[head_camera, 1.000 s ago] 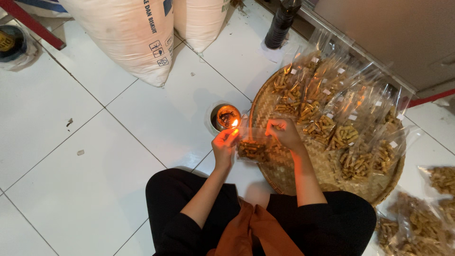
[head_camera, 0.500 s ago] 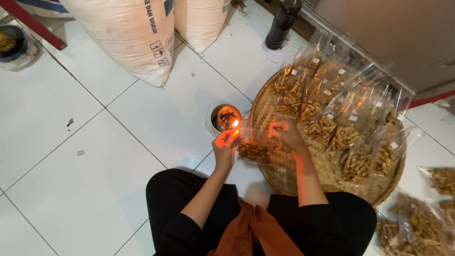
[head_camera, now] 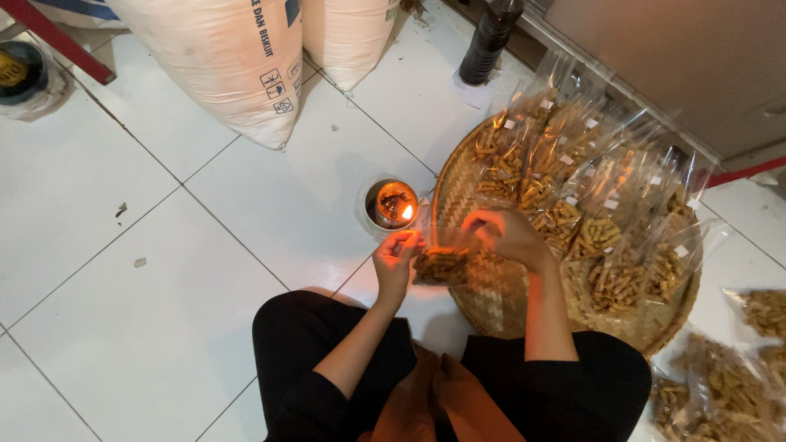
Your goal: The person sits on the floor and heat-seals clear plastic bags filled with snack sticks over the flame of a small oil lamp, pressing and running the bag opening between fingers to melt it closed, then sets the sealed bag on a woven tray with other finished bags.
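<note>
I sit on a white tiled floor with both hands in front of me. My left hand (head_camera: 395, 260) and my right hand (head_camera: 506, 236) hold a clear plastic bag of golden stick snacks (head_camera: 442, 263) between them, its open edge close to a small flame (head_camera: 407, 212). The flame burns at the rim of a small round metal tin (head_camera: 388, 204) on the floor just beyond my left hand. To the right lies a round woven bamboo tray (head_camera: 483, 303) piled with several filled snack bags (head_camera: 573, 180).
Two large pale sacks (head_camera: 221, 57) stand at the back. A dark bottle (head_camera: 487, 37) stands by the wall base. More snack bags (head_camera: 720, 376) lie on the floor at the right. A dark round container (head_camera: 20, 69) sits at the far left.
My hands and the bag stay at the flame; the right hand has shifted slightly along the bag's top edge.
</note>
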The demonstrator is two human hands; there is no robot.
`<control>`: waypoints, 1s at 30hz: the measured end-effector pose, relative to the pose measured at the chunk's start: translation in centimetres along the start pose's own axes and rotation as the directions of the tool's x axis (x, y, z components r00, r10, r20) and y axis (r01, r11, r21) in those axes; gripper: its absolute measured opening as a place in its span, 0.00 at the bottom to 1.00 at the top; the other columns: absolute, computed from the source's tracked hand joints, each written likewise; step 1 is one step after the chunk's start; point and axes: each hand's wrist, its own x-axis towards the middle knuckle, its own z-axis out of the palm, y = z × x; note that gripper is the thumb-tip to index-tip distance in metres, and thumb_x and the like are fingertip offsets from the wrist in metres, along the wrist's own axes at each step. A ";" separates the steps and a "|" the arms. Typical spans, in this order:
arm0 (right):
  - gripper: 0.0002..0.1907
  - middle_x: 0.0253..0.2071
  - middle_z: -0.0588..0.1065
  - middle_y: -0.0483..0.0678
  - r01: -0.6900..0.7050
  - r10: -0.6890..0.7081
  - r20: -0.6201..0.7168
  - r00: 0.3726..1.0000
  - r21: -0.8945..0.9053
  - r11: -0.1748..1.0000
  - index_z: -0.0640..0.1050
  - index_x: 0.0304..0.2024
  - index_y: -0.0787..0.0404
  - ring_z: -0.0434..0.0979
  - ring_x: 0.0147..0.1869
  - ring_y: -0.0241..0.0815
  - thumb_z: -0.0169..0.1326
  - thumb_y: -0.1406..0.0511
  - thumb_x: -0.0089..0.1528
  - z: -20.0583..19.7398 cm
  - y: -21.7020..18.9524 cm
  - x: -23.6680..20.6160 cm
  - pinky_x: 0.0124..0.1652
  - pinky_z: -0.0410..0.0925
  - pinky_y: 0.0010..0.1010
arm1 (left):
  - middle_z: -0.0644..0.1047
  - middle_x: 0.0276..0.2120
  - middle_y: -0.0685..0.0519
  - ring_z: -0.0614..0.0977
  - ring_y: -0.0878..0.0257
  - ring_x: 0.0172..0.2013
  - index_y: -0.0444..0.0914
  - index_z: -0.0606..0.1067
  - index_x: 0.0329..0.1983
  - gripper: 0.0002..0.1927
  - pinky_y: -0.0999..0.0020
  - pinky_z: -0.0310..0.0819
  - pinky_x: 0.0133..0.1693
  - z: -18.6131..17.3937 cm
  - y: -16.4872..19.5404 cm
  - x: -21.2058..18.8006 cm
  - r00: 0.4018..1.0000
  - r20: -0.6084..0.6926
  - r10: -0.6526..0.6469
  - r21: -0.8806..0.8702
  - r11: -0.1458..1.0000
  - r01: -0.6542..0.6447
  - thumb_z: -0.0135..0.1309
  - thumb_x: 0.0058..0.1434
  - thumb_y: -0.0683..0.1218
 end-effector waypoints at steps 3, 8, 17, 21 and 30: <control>0.12 0.37 0.78 0.52 0.226 -0.241 -0.126 0.962 -0.124 0.966 0.81 0.41 0.60 0.77 0.43 0.52 0.62 0.61 0.57 2.0 -2.7 0.4 0.43 0.68 0.41 | 0.82 0.35 0.49 0.84 0.66 0.38 0.30 0.79 0.44 0.06 0.71 0.82 0.45 0.7 0.1 -0.9 0.996 0.073 0.042 0.013 0.999 -0.043 0.57 0.67 0.38; 0.08 0.36 0.78 0.49 0.333 -0.366 -0.158 0.917 -0.199 0.922 0.80 0.38 0.57 0.79 0.43 0.51 0.63 0.63 0.58 5.7 -3.9 1.1 0.44 0.70 0.40 | 0.80 0.41 0.52 0.81 0.68 0.35 0.29 0.79 0.46 0.07 0.75 0.76 0.35 1.1 0.6 -2.4 0.990 0.108 0.088 0.138 0.985 -0.103 0.56 0.66 0.36; 0.04 0.34 0.80 0.47 0.062 -0.069 -0.089 0.994 -0.077 0.995 0.80 0.37 0.57 0.81 0.37 0.48 0.57 0.65 0.60 1.0 -0.7 -1.0 0.37 0.70 0.37 | 0.80 0.40 0.51 0.85 0.65 0.40 0.29 0.79 0.44 0.05 0.73 0.81 0.44 1.1 0.9 -2.4 0.992 0.071 0.106 0.115 0.987 -0.113 0.56 0.68 0.37; 0.06 0.34 0.79 0.51 0.001 -0.005 -0.013 1.000 -0.258 0.966 0.80 0.38 0.59 0.78 0.37 0.51 0.57 0.63 0.61 -0.2 1.6 -2.2 0.36 0.68 0.38 | 0.81 0.43 0.50 0.85 0.64 0.43 0.29 0.79 0.47 0.07 0.72 0.79 0.46 1.2 1.3 -1.9 0.979 0.158 0.132 0.127 0.980 -0.153 0.57 0.70 0.39; 0.08 0.30 0.73 0.49 -0.371 0.544 -0.519 0.659 0.405 0.836 0.74 0.53 0.57 0.73 0.31 0.39 0.49 0.64 0.73 -7.3 11.3 -14.0 0.33 0.67 0.30 | 0.80 0.46 0.52 0.83 0.63 0.42 0.39 0.78 0.54 0.20 0.70 0.80 0.40 0.0 1.2 -1.1 0.940 0.342 -0.004 0.542 0.818 -0.193 0.65 0.60 0.48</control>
